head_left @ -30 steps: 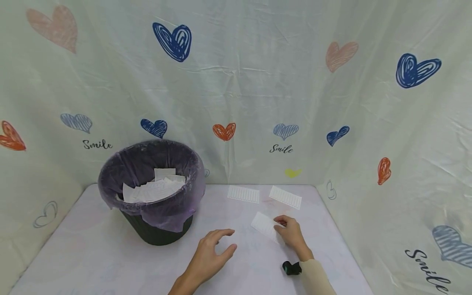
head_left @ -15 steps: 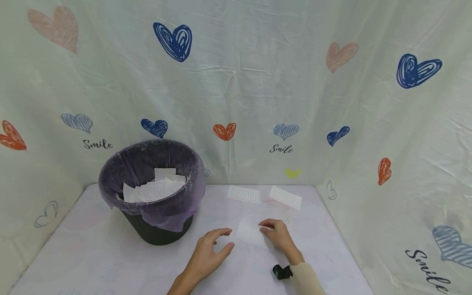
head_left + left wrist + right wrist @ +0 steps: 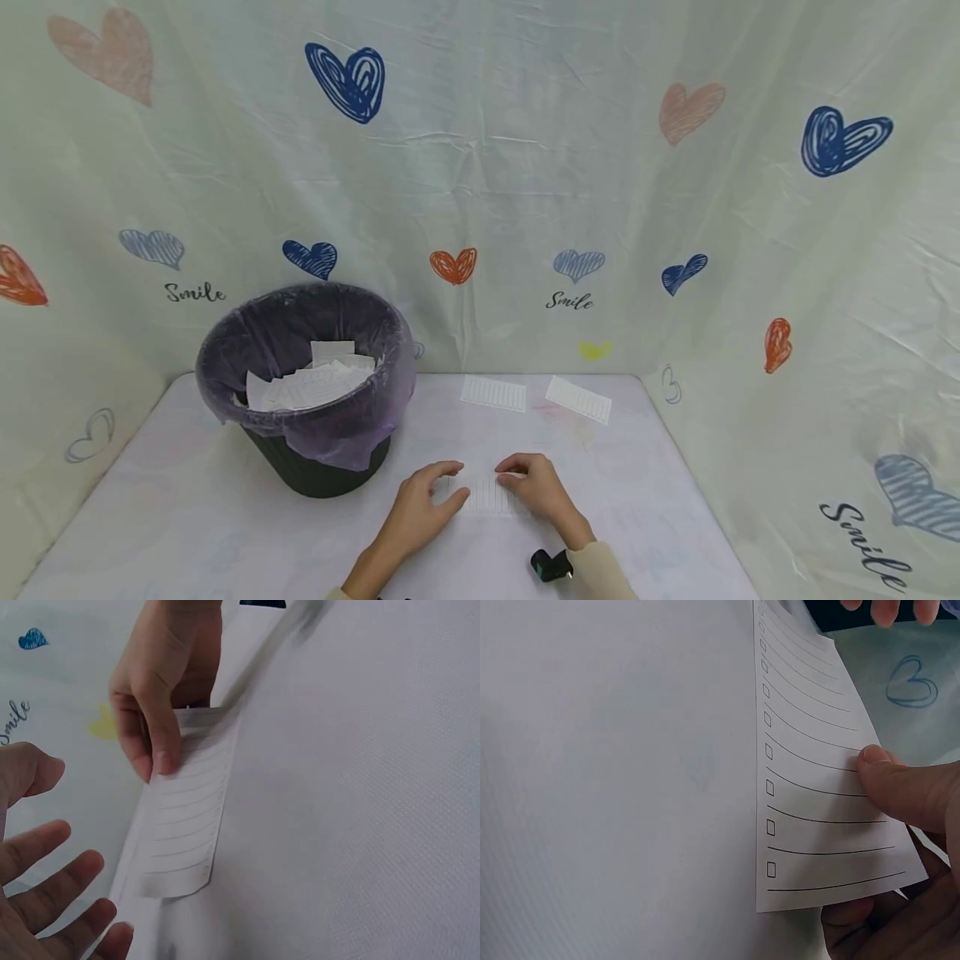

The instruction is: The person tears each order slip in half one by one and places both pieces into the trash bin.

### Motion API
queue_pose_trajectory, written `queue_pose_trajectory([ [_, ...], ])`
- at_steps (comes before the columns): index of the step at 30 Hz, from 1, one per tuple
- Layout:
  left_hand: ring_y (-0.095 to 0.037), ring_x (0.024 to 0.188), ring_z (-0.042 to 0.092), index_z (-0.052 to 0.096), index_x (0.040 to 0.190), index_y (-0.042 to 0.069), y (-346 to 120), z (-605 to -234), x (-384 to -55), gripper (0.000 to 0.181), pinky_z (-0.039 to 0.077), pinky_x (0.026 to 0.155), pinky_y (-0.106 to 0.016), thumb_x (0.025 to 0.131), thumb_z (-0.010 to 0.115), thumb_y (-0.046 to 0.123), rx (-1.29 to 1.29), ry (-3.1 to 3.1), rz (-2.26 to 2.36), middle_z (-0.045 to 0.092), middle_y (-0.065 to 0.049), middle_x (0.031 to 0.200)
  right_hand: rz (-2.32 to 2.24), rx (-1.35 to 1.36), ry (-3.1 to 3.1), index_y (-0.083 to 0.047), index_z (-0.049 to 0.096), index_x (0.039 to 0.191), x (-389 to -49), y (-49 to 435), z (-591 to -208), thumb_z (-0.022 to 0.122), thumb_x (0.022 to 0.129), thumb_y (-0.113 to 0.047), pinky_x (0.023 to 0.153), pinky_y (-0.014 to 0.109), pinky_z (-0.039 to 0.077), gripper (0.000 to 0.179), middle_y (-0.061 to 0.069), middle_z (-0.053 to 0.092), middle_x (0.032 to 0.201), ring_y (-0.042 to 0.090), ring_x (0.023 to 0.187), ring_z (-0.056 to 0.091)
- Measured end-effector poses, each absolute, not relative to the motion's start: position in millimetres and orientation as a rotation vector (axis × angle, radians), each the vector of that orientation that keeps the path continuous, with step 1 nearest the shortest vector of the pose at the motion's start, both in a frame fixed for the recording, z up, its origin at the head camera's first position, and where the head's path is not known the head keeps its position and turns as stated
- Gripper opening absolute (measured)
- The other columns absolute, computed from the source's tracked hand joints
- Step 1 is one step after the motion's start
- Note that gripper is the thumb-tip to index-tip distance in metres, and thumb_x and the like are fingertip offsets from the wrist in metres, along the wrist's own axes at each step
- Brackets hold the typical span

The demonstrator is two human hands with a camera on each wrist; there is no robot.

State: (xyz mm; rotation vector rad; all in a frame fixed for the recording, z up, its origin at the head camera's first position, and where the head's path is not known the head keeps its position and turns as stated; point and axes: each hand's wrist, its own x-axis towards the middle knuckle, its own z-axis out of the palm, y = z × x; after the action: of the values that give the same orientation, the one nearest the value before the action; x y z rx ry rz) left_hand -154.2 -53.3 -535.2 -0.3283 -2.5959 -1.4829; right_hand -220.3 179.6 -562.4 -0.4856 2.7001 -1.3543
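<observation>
pinching a lined slip (image 3: pixel 817 802), the right hand (image 3: pixel 542 490) holds it toward the left hand (image 3: pixel 417 510), loosely spread and empty at nine o'clock; i see two more slips (image 3: pixel 492 393) at eleven and one, a bin (image 3: pixel 303 468) at ten.

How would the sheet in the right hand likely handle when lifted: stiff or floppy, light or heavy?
The sheet is probably bendy, as it visibly bows in the right hand. It is likely light, since a pinch near one edge holds it. It might crease easily, because its edges look thin as paper.
</observation>
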Motion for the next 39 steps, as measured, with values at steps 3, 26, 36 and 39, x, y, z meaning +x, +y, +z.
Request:
queue_pose_trajectory([
  [3,-0.033,0.117,0.067,0.071,0.122,0.006,-55,-541,-157,0.037,0.052,0.097,-0.056,0.091,0.078,0.025,-0.290,-2.621,-1.468,0.073,-0.009,0.120,-1.357,-0.512,2.674,-0.010,0.079,0.096,-218,173,-562,0.076,0.092,-0.010,0.094,0.050,0.056,0.004,0.001,0.078,0.098,0.026,0.105,0.072],
  [26,-0.026,0.103,0.071,0.077,0.099,0.012,-55,-569,-168,0.008,0.054,0.091,-0.048,0.092,0.075,0.016,-0.255,-2.677,-1.437,0.076,-0.002,0.102,-1.404,-0.541,2.618,-0.013,0.079,0.093,-204,140,-567,0.076,0.093,-0.016,0.088,0.034,0.056,0.005,-0.004,0.077,0.093,0.013,0.096,0.071],
  [36,-0.026,0.101,0.073,0.076,0.092,0.015,-53,-572,-170,0.005,0.056,0.088,-0.043,0.094,0.074,0.019,-0.271,-2.682,-1.438,0.078,0.000,0.099,-1.423,-0.548,2.603,-0.014,0.078,0.094,-202,140,-569,0.077,0.093,-0.017,0.088,0.033,0.055,0.004,-0.005,0.077,0.093,0.012,0.097,0.071],
  [39,-0.027,0.101,0.073,0.076,0.091,0.014,-52,-572,-170,0.006,0.056,0.088,-0.045,0.094,0.073,0.019,-0.267,-2.690,-1.430,0.078,-0.002,0.099,-1.432,-0.553,2.595,-0.014,0.078,0.093,-202,139,-569,0.077,0.092,-0.017,0.089,0.034,0.056,0.004,-0.004,0.078,0.094,0.015,0.099,0.073],
])
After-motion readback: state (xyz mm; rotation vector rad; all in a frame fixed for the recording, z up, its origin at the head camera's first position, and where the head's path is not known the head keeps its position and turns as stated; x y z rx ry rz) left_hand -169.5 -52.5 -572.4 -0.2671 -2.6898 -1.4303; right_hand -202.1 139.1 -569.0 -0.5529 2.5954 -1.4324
